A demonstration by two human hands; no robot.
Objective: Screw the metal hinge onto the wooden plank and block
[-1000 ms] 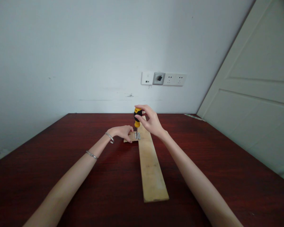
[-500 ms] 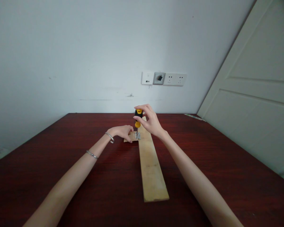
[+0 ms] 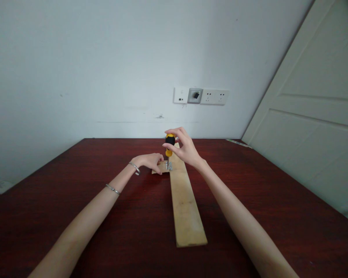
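Note:
My right hand (image 3: 185, 146) is closed around the yellow and black handle of a screwdriver (image 3: 169, 141), held upright. Its shaft points down onto a small metal hinge (image 3: 170, 166). The hinge lies where a short wooden piece (image 3: 163, 168) meets the left edge of a long pale wooden board (image 3: 187, 204). My left hand (image 3: 151, 162) grips the short piece from the left, fingers on its far side and thumb at its near side. The screwdriver's tip is too small to make out against the hinge.
Everything rests on a dark red wooden table (image 3: 118, 231). Behind it a pale wall carries sockets (image 3: 214, 97) and a black plug (image 3: 196, 95). A panelled white door (image 3: 313, 116) stands at the right. A thin strip (image 3: 238, 143) lies at the table's far right corner.
The screwdriver's handle has turned a little in my right hand, showing more black on its side. My left hand, the board and the short piece stay where they were.

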